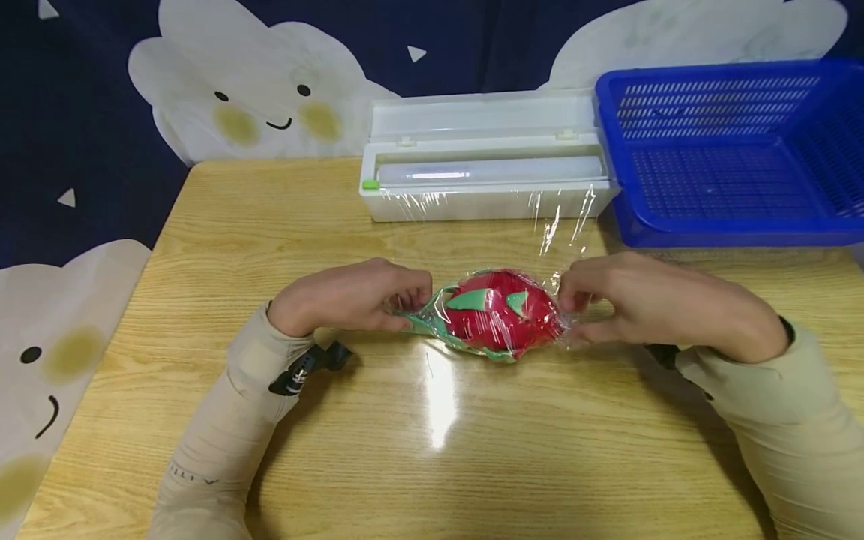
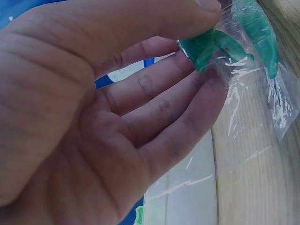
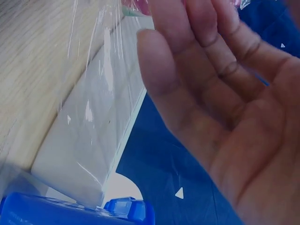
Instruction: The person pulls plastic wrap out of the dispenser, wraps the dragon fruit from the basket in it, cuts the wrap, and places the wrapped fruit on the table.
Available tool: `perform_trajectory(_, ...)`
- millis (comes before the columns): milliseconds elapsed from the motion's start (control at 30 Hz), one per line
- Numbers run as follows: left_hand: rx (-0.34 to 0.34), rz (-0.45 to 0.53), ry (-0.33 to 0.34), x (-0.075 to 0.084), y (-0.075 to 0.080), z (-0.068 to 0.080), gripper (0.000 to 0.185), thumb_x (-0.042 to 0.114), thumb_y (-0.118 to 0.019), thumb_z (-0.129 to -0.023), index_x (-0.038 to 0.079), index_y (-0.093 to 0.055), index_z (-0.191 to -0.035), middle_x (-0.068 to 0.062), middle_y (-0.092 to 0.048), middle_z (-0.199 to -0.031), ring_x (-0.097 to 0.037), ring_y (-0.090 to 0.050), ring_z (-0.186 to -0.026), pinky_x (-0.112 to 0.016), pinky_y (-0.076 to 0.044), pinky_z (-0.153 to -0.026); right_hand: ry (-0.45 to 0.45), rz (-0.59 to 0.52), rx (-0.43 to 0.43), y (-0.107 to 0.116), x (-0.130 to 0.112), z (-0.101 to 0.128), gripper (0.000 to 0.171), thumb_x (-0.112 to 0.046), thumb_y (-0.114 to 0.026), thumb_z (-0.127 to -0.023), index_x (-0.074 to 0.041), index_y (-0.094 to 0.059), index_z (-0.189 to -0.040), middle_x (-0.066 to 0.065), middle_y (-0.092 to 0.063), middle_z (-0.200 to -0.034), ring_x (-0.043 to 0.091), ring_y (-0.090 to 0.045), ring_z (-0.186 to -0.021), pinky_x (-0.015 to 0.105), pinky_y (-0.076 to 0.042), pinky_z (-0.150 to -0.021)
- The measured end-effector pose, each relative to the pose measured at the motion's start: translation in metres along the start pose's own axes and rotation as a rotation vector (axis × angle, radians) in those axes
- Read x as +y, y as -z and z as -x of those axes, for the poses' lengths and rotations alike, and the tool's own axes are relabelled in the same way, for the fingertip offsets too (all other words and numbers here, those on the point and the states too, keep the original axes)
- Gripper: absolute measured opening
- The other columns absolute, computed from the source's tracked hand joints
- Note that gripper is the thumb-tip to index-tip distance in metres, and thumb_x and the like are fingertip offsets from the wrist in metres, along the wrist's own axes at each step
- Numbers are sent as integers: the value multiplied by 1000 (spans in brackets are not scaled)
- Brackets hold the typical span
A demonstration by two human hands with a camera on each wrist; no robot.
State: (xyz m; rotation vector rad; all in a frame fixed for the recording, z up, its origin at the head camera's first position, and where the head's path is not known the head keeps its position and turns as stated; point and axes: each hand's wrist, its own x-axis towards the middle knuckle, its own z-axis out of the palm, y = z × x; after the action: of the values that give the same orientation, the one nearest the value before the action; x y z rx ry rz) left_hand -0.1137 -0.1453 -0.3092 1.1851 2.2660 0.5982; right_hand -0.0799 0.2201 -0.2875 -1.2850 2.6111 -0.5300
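Observation:
A red dragon fruit (image 1: 499,311) with green scales is held just above the table between both hands, with shiny cling film (image 1: 550,238) around it. My left hand (image 1: 358,294) pinches the green tips (image 2: 201,49) at its left end through the film, thumb over fingers. At the opposite end, my right hand (image 1: 628,300) has thumb and fingers bent around the gathered film beside the fruit. In the right wrist view the fruit is mostly hidden behind the fingers (image 3: 206,70). The film stretches back to the roll (image 1: 489,171) in a white dispenser box (image 1: 472,204).
The dispenser's lid (image 1: 482,116) stands raised at the back of the wooden table (image 1: 432,480). To its right is a blue plastic basket (image 1: 722,234) with slotted sides. A dark cloth (image 1: 472,45) with cloud faces hangs behind the table.

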Motion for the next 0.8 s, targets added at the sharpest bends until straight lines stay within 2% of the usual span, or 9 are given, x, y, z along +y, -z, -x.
perform_trajectory(100,-2,4,4,0,0,0,18,11,-75,-90,15,-61,-101,5,-72,-97,-10,-69,-94,-30,-59,-87,143,25,72,-2,3,-1,27,-10,-85,-81,-30,-71,-91,-22,-63,-92,-7,-59,-82,19,-57,-69)
perform_trajectory(167,-2,6,5,-1,-1,0,18,11,-74,-90,16,-61,-101,5,-72,-97,-10,-68,-93,-29,-59,-87,190,30,93,-3,4,-1,27,-7,-82,-82,-30,-71,-90,-21,-63,-95,-7,-57,-82,18,-55,-68)
perform_trajectory(300,-4,9,2,-1,-1,-1,18,10,-74,-90,16,-61,-101,5,-71,-97,-10,-68,-93,-29,-59,-87,180,11,86,0,2,0,28,-5,-79,-82,-30,-68,-90,-23,-65,-96,-7,-61,-87,19,-58,-73)
perform_trajectory(500,1,0,-2,-2,-2,-1,18,10,-74,-89,16,-60,-101,4,-70,-97,-10,-68,-93,-29,-59,-86,133,-50,50,3,0,1,33,-2,-77,-83,-32,-65,-91,-28,-61,-86,-11,-60,-83,15,-56,-71)
perform_trajectory(633,4,-5,-9,-1,-1,-1,20,8,-74,-88,15,-60,-100,3,-70,-97,-11,-67,-93,-31,-58,-86,139,-76,46,3,2,0,33,0,-75,-87,-29,-61,-93,-27,-54,-80,-13,-50,-71,11,-47,-59)
perform_trajectory(733,3,0,-15,-2,-1,-2,20,7,-73,-88,15,-59,-100,2,-71,-97,-11,-68,-94,-32,-58,-87,151,-88,53,2,4,0,33,3,-71,-90,-27,-57,-96,-24,-47,-76,-12,-40,-63,9,-35,-52)
perform_trajectory(800,-2,3,-13,-2,-1,-2,20,7,-73,-88,14,-59,-100,2,-71,-98,-11,-68,-95,-32,-59,-87,166,-95,61,1,4,0,34,5,-70,-90,-25,-58,-100,-23,-49,-77,-13,-41,-64,8,-35,-52)
